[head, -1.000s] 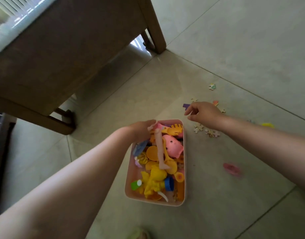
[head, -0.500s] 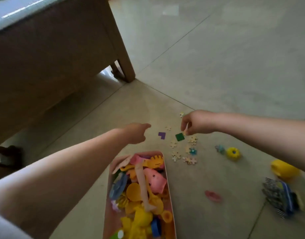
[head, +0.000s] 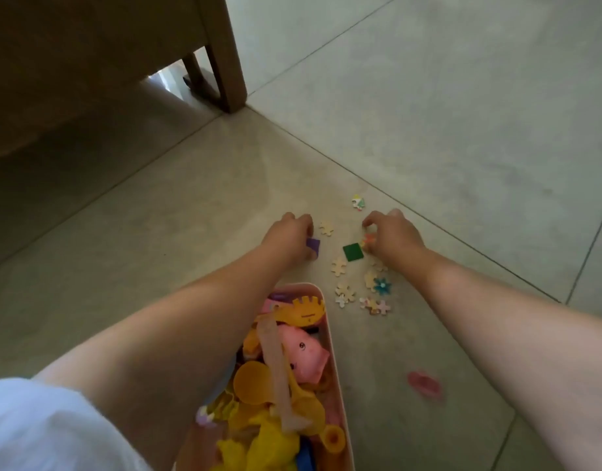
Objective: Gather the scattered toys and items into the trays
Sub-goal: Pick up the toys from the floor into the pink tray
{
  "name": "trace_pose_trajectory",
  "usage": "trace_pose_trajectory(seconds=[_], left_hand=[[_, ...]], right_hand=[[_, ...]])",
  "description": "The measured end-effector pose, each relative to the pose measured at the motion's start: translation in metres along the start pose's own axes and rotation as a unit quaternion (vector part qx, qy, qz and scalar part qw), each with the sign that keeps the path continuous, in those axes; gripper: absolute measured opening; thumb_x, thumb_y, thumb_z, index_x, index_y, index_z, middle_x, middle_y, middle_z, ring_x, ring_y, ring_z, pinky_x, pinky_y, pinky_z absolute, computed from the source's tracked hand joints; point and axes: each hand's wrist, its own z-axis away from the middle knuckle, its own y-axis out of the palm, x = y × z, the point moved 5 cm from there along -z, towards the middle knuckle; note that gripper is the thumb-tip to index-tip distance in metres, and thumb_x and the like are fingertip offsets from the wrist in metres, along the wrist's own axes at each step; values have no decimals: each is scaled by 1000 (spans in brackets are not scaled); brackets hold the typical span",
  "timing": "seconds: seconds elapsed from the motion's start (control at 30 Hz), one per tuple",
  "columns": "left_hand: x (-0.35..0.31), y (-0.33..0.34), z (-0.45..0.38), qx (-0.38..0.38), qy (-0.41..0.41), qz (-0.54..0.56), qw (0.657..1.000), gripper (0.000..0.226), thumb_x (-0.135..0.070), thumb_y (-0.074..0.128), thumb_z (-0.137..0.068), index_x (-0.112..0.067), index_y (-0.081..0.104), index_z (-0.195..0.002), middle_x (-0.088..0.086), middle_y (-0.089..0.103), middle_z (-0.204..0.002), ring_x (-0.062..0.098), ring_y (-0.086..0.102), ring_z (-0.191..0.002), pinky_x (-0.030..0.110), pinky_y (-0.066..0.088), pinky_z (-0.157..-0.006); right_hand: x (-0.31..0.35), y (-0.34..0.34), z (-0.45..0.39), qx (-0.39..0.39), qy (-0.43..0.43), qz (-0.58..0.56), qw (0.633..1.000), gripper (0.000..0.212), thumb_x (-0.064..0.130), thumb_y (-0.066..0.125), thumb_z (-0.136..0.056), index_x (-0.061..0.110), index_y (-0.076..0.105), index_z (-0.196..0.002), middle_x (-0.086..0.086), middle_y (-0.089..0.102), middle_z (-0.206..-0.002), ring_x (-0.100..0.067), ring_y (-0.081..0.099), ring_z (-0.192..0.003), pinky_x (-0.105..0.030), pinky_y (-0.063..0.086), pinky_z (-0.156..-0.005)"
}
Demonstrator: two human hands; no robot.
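A pink tray lies on the floor, full of toys, among them a pink pig and a yellow rake. Beyond it small pieces are scattered: a green square, pale puzzle pieces and a blue flower piece. My left hand is down on the floor with its fingers closed over a purple piece. My right hand pinches a small orange piece beside the green square.
A wooden furniture leg stands on the tiled floor at the back left, with dark furniture above it. A pink flat item lies on the floor right of the tray. One coloured puzzle piece lies farther out.
The view has tilted down and closer. My left hand has dropped onto the purple piece. My right hand has come down next to the green square.
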Motion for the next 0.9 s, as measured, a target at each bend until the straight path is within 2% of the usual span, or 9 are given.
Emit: trace_pose_trajectory(seconds=[0.1,0.27,0.43,0.53,0.67,0.8,0.83,0.9], left_hand=[[0,6,1,-5,8,23,1000,36,-23,75,-77,-14,55,-106,9,46,-111,29,55,-91,34,46,-78],[-7,1,11,-21,76,19,997,14,-8,63,-79,-18,54,-82,8,62,-94,30,58,-87,32,42,-67],[-5,-29,28,-36,70,91,993,11,-18,69,-85,-16,62,-93,1,62,-90,17,55,-80,25,41,-64],[-5,-36,41,54,54,152,985,11,-23,69,-87,-16,66,-94,1,64,-86,14,57,-75,22,46,-59],[-3,-44,67,158,66,70,983,9,-33,71,-83,-26,71,-90,-3,68,-93,12,58,-87,27,48,-72],[9,-48,91,267,6,19,964,23,-41,68,-84,-27,71,-102,-3,67,-107,17,56,-106,31,47,-91],[10,-47,95,280,-3,13,960,26,-42,65,-86,-26,70,-105,-3,66,-108,17,55,-107,32,47,-92],[11,-50,95,242,12,-14,970,22,-40,59,-90,-26,71,-104,-6,64,-101,17,56,-101,32,48,-89]], right_hand=[[-7,4,-1,-14,6,-11,1000,15,23,71,-85,20,63,-97,-6,48,-108,-22,53,-88,-29,38,-70],[-12,6,4,23,34,-41,998,19,24,75,-81,17,63,-94,-4,53,-101,-20,52,-86,-29,40,-72],[-8,18,23,30,60,-93,993,14,23,72,-83,20,61,-92,-3,62,-97,-20,56,-87,-29,41,-68],[1,17,36,-8,36,-179,983,9,26,69,-85,21,65,-91,0,63,-93,-17,55,-82,-27,39,-64],[34,5,74,31,-39,-332,942,15,25,73,-83,18,66,-94,3,65,-80,-10,59,-70,-26,43,-65],[65,8,108,168,-93,-284,939,13,28,76,-80,20,71,-89,5,69,-80,-10,63,-76,-22,45,-66],[67,8,113,182,-100,-262,942,12,31,75,-81,21,72,-87,7,70,-82,-9,63,-78,-21,45,-66],[66,6,114,145,-97,-239,955,13,33,72,-83,20,71,-86,9,66,-79,-10,60,-75,-20,42,-60]])
